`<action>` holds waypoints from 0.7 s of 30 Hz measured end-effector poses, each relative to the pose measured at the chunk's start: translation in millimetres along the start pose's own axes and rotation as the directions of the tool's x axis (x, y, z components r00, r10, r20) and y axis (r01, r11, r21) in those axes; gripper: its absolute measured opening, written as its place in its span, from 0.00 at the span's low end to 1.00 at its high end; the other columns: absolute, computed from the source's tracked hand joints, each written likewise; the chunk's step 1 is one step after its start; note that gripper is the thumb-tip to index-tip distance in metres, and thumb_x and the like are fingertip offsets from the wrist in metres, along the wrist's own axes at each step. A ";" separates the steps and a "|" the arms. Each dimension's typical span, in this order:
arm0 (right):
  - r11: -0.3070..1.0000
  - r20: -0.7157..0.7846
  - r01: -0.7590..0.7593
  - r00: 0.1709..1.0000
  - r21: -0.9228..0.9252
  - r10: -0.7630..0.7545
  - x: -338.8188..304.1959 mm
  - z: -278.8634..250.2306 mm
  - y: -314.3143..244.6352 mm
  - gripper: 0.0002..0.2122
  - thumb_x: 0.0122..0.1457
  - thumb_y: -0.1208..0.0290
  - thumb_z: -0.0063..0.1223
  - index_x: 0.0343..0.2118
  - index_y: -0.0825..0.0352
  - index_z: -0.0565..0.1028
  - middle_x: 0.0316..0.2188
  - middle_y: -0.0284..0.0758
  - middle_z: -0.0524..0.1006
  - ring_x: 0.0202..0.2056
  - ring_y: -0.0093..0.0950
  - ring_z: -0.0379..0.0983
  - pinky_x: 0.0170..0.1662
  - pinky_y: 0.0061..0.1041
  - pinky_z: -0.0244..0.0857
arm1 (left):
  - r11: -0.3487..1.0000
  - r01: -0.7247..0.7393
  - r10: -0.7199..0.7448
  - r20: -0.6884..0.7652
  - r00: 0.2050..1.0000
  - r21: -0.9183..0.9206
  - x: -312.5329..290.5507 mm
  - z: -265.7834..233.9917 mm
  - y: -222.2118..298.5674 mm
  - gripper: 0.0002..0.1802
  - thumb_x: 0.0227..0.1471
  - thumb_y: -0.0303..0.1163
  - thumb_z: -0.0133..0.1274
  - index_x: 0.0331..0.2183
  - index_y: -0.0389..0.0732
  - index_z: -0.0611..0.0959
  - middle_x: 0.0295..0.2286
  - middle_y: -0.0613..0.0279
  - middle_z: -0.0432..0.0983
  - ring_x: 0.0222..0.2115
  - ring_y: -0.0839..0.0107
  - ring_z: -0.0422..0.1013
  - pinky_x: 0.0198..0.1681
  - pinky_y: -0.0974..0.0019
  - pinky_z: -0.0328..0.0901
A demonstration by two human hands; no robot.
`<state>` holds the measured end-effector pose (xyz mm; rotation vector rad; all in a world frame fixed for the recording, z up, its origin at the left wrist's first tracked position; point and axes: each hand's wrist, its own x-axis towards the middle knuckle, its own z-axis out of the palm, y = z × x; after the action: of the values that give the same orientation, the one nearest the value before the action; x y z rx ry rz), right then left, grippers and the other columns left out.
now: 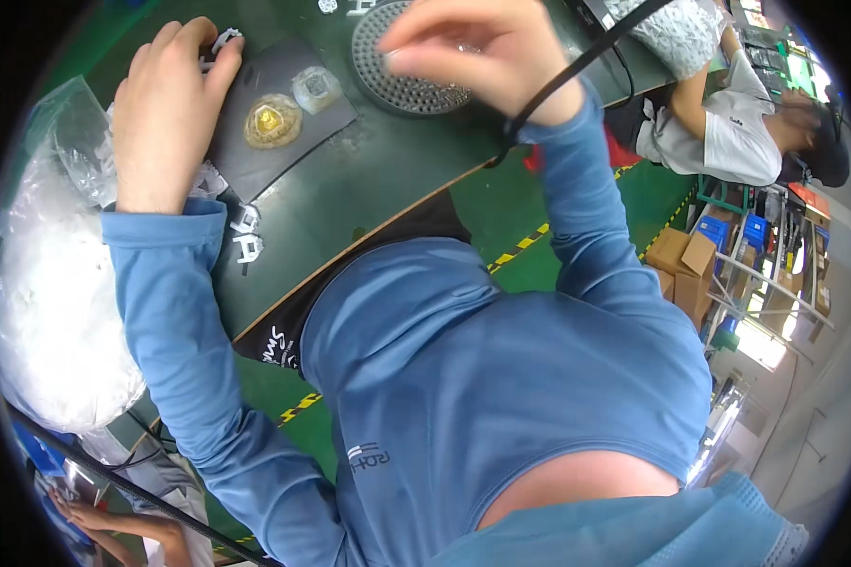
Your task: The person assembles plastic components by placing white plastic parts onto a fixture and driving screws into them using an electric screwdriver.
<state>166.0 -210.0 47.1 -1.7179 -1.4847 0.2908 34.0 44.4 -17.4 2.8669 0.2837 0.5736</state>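
My left hand [164, 113] rests at the far left of the green table, thumb and forefinger closed on a small white plastic part [225, 40]. Over a round dark tray [373, 71] with a dimpled face is my right hand [501, 57], slightly blurred, its thumb and fingertips pinched together. Whatever lies between those fingertips is too small to make out. Small shiny bits show on the tray beneath the hand. Beside my left hand, a dark mat [255, 168] carries a round lump with a yellow middle [272, 121] and a translucent whitish block [317, 89].
Several loose white plastic parts [247, 248] lie near my left wrist. Large clear plastic bags [66, 283] bulge at the left. A black cable [586, 61] crosses by my right wrist. Co-workers [742, 128] sit at the far right and lower left; cartons [686, 260] stand beyond.
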 end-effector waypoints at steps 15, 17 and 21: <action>0.910 -0.057 -0.155 0.988 -0.385 0.144 24.7 39.9 0.3 0.04 0.60 0.74 0.62 0.36 0.68 0.81 0.25 0.35 0.75 0.25 0.28 0.72 0.31 0.26 0.66 | 0.999 0.033 -0.032 0.020 0.999 -0.011 -4.1 -2.6 -1.5 0.16 0.61 0.43 0.56 0.40 0.40 0.83 0.30 0.57 0.75 0.35 0.58 0.73 0.39 0.56 0.68; 0.883 0.012 -0.081 0.995 -0.463 0.098 24.8 36.4 -4.1 0.05 0.59 0.73 0.63 0.36 0.67 0.81 0.25 0.35 0.75 0.25 0.28 0.71 0.30 0.26 0.65 | 1.000 -0.003 0.003 -0.026 1.000 -0.004 -3.4 1.3 -0.7 0.15 0.60 0.43 0.56 0.40 0.41 0.83 0.30 0.57 0.75 0.36 0.58 0.73 0.39 0.56 0.68; 0.997 0.004 -0.045 0.999 0.056 0.045 16.9 48.1 23.7 0.06 0.59 0.72 0.63 0.35 0.68 0.80 0.26 0.38 0.76 0.26 0.31 0.73 0.32 0.29 0.67 | 1.000 0.019 -0.019 -0.008 1.000 -0.003 -3.9 0.2 0.9 0.14 0.59 0.39 0.57 0.42 0.41 0.82 0.32 0.57 0.76 0.38 0.56 0.74 0.41 0.54 0.69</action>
<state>156.5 -173.3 5.6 -1.7084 -1.4285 0.3552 30.6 42.6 -18.8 2.8564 0.3105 0.5815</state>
